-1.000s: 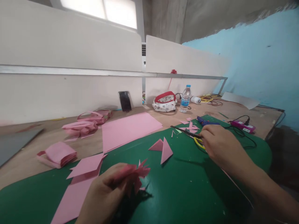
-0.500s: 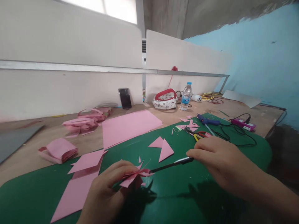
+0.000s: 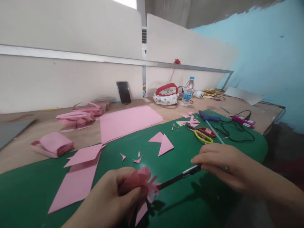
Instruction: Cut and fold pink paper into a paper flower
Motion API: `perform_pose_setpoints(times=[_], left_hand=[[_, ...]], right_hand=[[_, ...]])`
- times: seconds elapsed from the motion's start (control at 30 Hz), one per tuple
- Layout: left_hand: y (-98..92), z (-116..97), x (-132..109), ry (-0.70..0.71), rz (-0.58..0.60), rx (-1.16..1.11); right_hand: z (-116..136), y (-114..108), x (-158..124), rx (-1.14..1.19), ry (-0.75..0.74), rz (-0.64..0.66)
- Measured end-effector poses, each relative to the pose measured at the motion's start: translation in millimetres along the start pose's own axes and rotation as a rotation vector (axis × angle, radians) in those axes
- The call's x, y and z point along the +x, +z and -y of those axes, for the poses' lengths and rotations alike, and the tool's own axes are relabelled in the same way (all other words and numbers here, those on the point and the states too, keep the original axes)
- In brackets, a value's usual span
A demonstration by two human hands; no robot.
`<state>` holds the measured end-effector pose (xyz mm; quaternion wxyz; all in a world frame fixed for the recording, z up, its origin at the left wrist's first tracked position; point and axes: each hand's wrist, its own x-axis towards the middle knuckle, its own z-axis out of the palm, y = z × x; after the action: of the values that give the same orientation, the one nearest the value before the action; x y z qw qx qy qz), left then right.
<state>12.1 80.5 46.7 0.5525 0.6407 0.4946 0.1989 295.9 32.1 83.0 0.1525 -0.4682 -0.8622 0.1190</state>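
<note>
My left hand [image 3: 111,193] pinches a pink paper flower [image 3: 144,179] with cut, curling petals above the green mat [image 3: 185,205]. In my right hand [image 3: 220,163] is a dark pen [image 3: 180,176] with a silver clip, gripped near the clip end. Its far tip reaches into the petals, and where exactly it ends is hidden by the paper. Beyond the flower lie small pink scraps [image 3: 137,160] and two pink paper triangles [image 3: 165,145]. A folded pink sheet [image 3: 78,186] rests to the left of my left hand.
Scissors [image 3: 205,134] with red and yellow handles and a blue glue gun [image 3: 210,117] with its cable lie at right. Pink sheets [image 3: 128,122], a phone [image 3: 123,92], a pouch [image 3: 166,98] and a water bottle [image 3: 187,92] stand farther back. Folded pink strips [image 3: 53,144] lie left.
The flower has turned, so more of its petals face me, and it sits slightly lower and further right. My right hand has shifted a little right and down with the pen.
</note>
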Motion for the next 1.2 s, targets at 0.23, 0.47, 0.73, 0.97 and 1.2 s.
perform_pose_setpoints(times=[0.23,0.47,0.73,0.97,1.2], left_hand=[[-1.2,-4,-1,-0.058,0.176,0.016],[2.1,3,1,-0.051,0.264,0.114],[7.5,1,0,-0.042,0.202,0.129],[7.4,1,0,-0.068,0.220,0.226],[10.9,5,-5,-0.068,0.173,0.268]], right_hand=[[-15,15,-32,0.159,0.121,-0.009],[-7,31,-37,0.242,0.129,0.018],[-6,31,-29,0.216,0.089,0.054],[-3,29,-22,0.194,0.053,0.100],[0,38,-18,0.195,0.012,0.184]])
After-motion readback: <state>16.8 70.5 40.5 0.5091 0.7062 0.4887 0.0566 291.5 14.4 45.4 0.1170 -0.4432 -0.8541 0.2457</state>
